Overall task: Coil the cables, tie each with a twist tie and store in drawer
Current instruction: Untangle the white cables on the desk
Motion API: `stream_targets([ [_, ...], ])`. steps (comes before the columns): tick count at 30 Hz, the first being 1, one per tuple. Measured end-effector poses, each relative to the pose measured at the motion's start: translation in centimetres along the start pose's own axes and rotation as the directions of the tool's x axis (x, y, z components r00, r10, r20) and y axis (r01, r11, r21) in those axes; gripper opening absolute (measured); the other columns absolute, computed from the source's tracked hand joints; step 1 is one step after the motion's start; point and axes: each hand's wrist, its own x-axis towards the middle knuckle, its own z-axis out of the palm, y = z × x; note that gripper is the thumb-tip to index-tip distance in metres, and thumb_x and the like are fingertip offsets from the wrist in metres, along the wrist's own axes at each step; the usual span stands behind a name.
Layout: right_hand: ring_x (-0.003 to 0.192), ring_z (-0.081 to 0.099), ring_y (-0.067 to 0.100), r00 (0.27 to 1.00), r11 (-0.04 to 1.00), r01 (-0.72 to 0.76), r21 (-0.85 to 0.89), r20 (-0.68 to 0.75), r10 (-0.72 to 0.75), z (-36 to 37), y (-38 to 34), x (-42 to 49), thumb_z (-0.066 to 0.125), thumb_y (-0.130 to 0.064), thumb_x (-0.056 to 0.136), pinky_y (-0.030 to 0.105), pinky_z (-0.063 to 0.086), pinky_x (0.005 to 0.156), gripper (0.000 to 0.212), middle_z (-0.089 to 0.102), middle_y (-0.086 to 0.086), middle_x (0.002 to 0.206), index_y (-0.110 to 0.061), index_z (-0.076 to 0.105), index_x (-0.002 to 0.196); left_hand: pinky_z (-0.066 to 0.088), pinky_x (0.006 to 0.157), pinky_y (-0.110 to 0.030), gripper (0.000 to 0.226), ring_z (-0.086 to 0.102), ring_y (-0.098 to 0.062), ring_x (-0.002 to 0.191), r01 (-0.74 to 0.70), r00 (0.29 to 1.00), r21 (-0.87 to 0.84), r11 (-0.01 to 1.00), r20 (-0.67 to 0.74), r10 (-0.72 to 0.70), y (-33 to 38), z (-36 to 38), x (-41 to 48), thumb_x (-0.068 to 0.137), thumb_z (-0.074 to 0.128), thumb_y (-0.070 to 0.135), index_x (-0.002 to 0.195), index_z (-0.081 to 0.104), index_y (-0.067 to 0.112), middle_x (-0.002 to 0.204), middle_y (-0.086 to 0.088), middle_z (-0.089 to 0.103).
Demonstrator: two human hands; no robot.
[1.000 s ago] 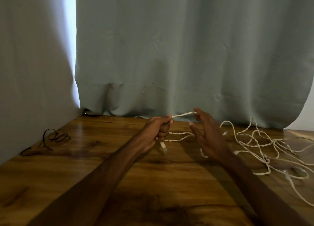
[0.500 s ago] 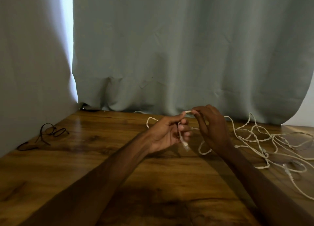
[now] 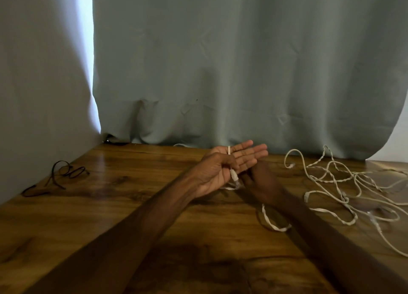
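Observation:
A long white twisted cable (image 3: 326,178) lies in a loose tangle on the right of the wooden table (image 3: 132,216). My left hand (image 3: 223,170) is palm up with straight fingers. Its thumb pins the cable's plug end across the palm, and one turn of cable passes over the hand's far edge. Just right of it and lower is my right hand (image 3: 261,181). Its curled fingers, partly hidden behind the left hand, hold a blurred loop of the same cable under the left palm. Another stretch of the cable curves under my right forearm.
A thin black cable (image 3: 64,172) lies loosely at the table's far left, near the wall. A grey-green curtain (image 3: 220,72) hangs along the table's back edge, and the tangle's ends reach its hem.
My left hand has turned palm up and straightened its fingers. My right hand has dropped from the left fingertips to below the palm, carrying the cable round the hand.

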Motion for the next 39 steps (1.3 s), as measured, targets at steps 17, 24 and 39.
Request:
stream_targets([
  [17, 0.071, 0.053, 0.012, 0.991, 0.986, 0.097, -0.132, 0.107, -0.083, -1.3, -2.7, -0.7, 0.058, -0.024, 0.098, 0.026, 0.031, 0.060, 0.008, 0.066, -0.002, 0.090, -0.020, 0.065, 0.098, 0.046, 0.112, -0.044, 0.065, 0.050, -0.042, 0.138, -0.039, 0.881, 0.152, 0.988, -0.461, 0.106, -0.4, -4.2, 4.1, 0.091, 0.023, -0.026, 0.153, 0.025, -0.008, 0.151, -0.033, 0.044],
  [24, 0.070, 0.067, 0.014, 0.959, 0.956, -0.193, 0.221, 0.247, 0.136, -0.9, -2.3, -0.9, 0.060, -0.027, 0.101, 0.036, 0.052, 0.067, 0.022, 0.075, -0.003, 0.077, -0.023, 0.079, 0.090, 0.042, 0.114, -0.051, 0.075, 0.050, -0.042, 0.138, -0.167, 0.774, 0.174, 0.970, -0.587, 0.239, -0.2, -5.4, 3.7, 0.087, 0.022, -0.028, 0.158, 0.018, -0.004, 0.156, -0.030, 0.038],
  [39, 0.042, 0.036, 0.004, 0.914, 0.781, -0.351, 0.516, 0.370, 0.167, -2.6, -2.9, -1.2, 0.056, -0.014, 0.102, 0.019, 0.027, 0.043, 0.024, 0.048, -0.010, 0.049, -0.012, 0.080, 0.096, 0.055, 0.084, -0.045, 0.064, 0.072, -0.029, 0.092, 0.079, 0.810, 0.441, 0.894, -0.551, 0.200, 0.5, -5.4, 3.7, 0.089, 0.024, -0.023, 0.147, 0.037, 0.003, 0.102, -0.011, 0.073],
])
